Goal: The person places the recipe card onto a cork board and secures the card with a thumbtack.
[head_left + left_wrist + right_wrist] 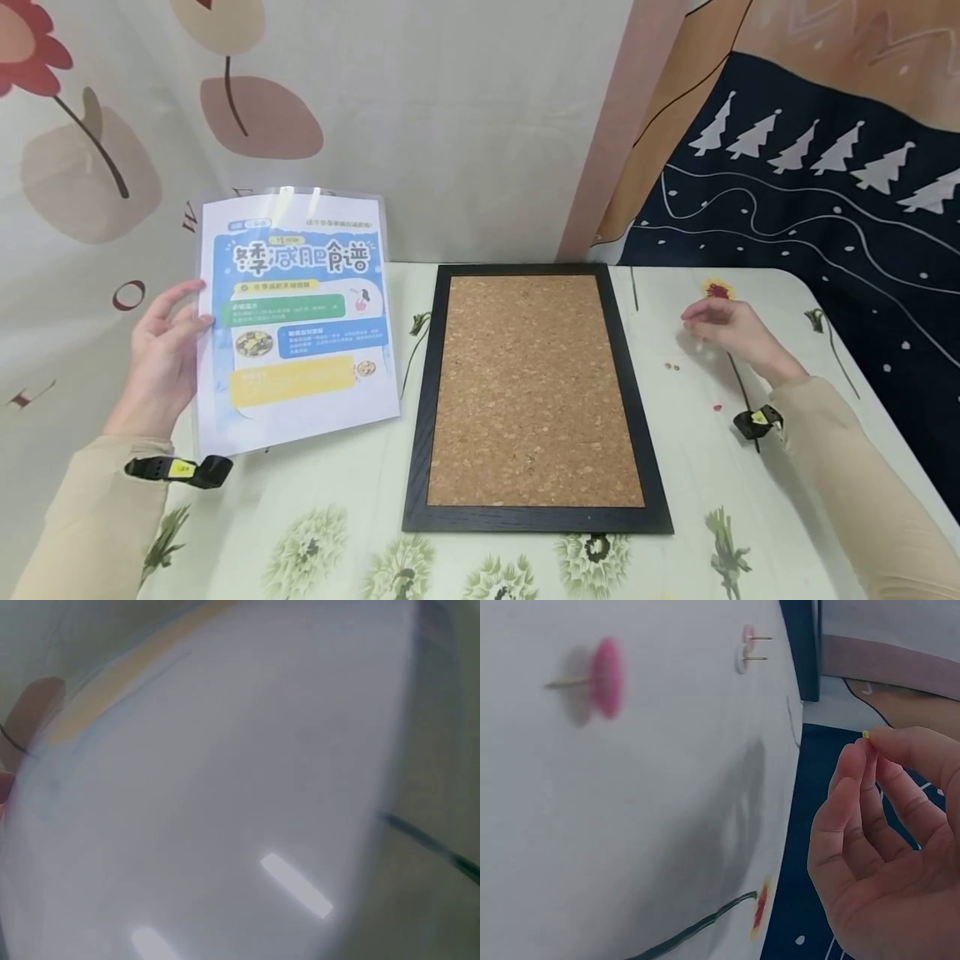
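My left hand (pixel 161 358) holds a laminated sheet (pixel 300 333) up by its left edge, thumb in front. The sheet is printed with a blue, green and yellow poster and Chinese characters; in the left wrist view its pale back (pixel 225 787) fills most of the picture. Over the right side of the table, my right hand (pixel 723 329) pinches a thumbtack (pixel 866 735) between thumb and fingertips; only a small yellow bit of it shows. A corkboard (pixel 532 392) in a black frame lies flat between the hands.
A pink thumbtack (pixel 609 677) lies on the table point-out, also near the right hand. Beyond it lie a white thumbtack (pixel 741 658) and a pale pink one. A flowered cloth (pixel 337 483) covers the table. Curtains (pixel 480 125) hang behind, a dark tree-patterned one at right.
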Available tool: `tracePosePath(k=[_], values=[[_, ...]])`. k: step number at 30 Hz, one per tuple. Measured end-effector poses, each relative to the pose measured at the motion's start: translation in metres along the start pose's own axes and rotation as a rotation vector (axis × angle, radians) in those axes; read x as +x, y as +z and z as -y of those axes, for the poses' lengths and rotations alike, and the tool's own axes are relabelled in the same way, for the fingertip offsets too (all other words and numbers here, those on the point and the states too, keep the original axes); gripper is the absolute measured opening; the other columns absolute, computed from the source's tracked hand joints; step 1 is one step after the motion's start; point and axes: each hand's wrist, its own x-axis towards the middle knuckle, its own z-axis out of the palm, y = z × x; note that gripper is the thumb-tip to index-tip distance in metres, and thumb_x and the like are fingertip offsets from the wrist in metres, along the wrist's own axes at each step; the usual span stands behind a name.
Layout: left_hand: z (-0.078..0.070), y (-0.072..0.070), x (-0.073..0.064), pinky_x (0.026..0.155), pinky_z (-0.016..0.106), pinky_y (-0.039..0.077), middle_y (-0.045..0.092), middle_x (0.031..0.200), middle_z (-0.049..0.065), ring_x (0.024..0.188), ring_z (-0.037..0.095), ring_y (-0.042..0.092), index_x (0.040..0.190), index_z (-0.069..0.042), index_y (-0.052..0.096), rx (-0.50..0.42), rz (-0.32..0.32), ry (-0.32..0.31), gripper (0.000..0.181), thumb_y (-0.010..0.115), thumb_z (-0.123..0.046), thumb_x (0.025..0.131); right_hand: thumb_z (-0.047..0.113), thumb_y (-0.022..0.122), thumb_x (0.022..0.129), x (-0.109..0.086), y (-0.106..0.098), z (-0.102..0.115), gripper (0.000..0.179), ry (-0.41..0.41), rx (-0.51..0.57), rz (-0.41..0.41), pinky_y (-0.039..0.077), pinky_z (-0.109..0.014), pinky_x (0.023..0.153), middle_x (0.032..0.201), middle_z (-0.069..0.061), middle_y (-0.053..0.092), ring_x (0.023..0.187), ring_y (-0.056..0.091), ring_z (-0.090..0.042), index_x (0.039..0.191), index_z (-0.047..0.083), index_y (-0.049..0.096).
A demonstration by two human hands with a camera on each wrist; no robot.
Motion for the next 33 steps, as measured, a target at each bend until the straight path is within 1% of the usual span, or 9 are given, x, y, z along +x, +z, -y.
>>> tracePosePath(k=[3, 7, 10, 13, 18, 21, 25, 29, 33], values=[[0.0, 0.003, 0.001, 0.076, 0.031, 0.054, 0.067, 0.114, 0.014, 0.097, 0.024, 0.067, 0.13, -0.003, 0.052, -0.008, 0.003, 0.0, 0.044, 0.04, 0.019, 0.094, 0.018, 0.062, 0.096, 0.002, -0.001, 0.002, 0.032, -0.006, 0.008, -0.011, 0.044, -0.018, 0.072, 0.102, -0.011, 0.064, 0.083, 0.056, -0.003, 0.118, -0.006, 0.058], [0.001, 0.008, 0.002, 0.077, 0.032, 0.054, 0.067, 0.114, 0.014, 0.098, 0.024, 0.067, 0.132, -0.004, 0.052, 0.0, 0.008, -0.003, 0.046, 0.041, 0.019, 0.094, 0.014, 0.061, 0.096, 0.007, -0.002, 0.005, 0.03, -0.033, 0.033, -0.024, 0.047, -0.02, 0.07, 0.098, -0.007, 0.065, 0.08, 0.057, -0.005, 0.117, -0.007, 0.058], [0.002, 0.012, 0.003, 0.078, 0.032, 0.054, 0.067, 0.114, 0.014, 0.1, 0.024, 0.066, 0.132, -0.003, 0.052, -0.002, 0.019, -0.001, 0.045, 0.04, 0.019, 0.094, 0.011, 0.06, 0.095, 0.013, -0.002, 0.009, 0.029, -0.045, 0.04, -0.035, 0.048, -0.02, 0.069, 0.097, -0.007, 0.066, 0.079, 0.058, -0.006, 0.116, -0.008, 0.058], [0.005, 0.017, 0.003, 0.078, 0.032, 0.054, 0.068, 0.112, 0.014, 0.1, 0.025, 0.066, 0.131, -0.003, 0.052, -0.005, 0.03, 0.003, 0.045, 0.04, 0.02, 0.093, 0.01, 0.059, 0.096, 0.019, -0.002, 0.015, 0.028, -0.047, 0.031, -0.043, 0.048, -0.02, 0.069, 0.1, -0.01, 0.066, 0.079, 0.058, -0.006, 0.117, -0.009, 0.058], [0.011, 0.022, 0.005, 0.078, 0.032, 0.054, 0.067, 0.114, 0.014, 0.1, 0.024, 0.066, 0.131, -0.003, 0.053, 0.007, 0.042, -0.001, 0.045, 0.04, 0.019, 0.094, 0.015, 0.059, 0.097, 0.025, -0.002, 0.027, 0.029, -0.035, 0.016, -0.047, 0.048, -0.021, 0.071, 0.107, -0.013, 0.064, 0.082, 0.058, -0.008, 0.118, -0.006, 0.059], [0.016, 0.025, 0.006, 0.078, 0.032, 0.054, 0.066, 0.117, 0.012, 0.101, 0.023, 0.066, 0.132, -0.004, 0.052, 0.036, 0.049, -0.012, 0.044, 0.041, 0.017, 0.095, 0.016, 0.06, 0.097, 0.027, -0.001, 0.032, 0.03, -0.027, 0.022, -0.048, 0.048, -0.022, 0.072, 0.106, -0.011, 0.065, 0.082, 0.059, -0.01, 0.118, -0.005, 0.059], [0.023, 0.027, 0.007, 0.078, 0.031, 0.054, 0.065, 0.119, 0.009, 0.102, 0.022, 0.065, 0.133, -0.006, 0.051, 0.073, 0.054, -0.029, 0.044, 0.042, 0.015, 0.096, 0.013, 0.061, 0.096, 0.031, 0.001, 0.037, 0.028, -0.033, 0.049, -0.056, 0.049, -0.025, 0.072, 0.103, -0.01, 0.067, 0.08, 0.06, -0.01, 0.117, -0.005, 0.059], [0.034, 0.029, 0.008, 0.078, 0.031, 0.054, 0.066, 0.116, 0.009, 0.101, 0.021, 0.065, 0.132, -0.007, 0.052, 0.086, 0.056, -0.039, 0.043, 0.042, 0.014, 0.096, 0.01, 0.062, 0.094, 0.034, 0.002, 0.041, 0.026, -0.055, 0.069, -0.061, 0.049, -0.026, 0.071, 0.101, -0.01, 0.068, 0.079, 0.06, -0.008, 0.115, -0.006, 0.06], [0.044, 0.031, 0.008, 0.078, 0.031, 0.054, 0.066, 0.116, 0.009, 0.101, 0.021, 0.065, 0.132, -0.007, 0.05, 0.058, 0.07, -0.059, 0.042, 0.042, 0.014, 0.096, 0.01, 0.063, 0.094, 0.037, 0.002, 0.045, 0.025, -0.069, 0.07, -0.061, 0.049, -0.025, 0.07, 0.101, -0.013, 0.068, 0.078, 0.061, -0.008, 0.114, -0.005, 0.061]])
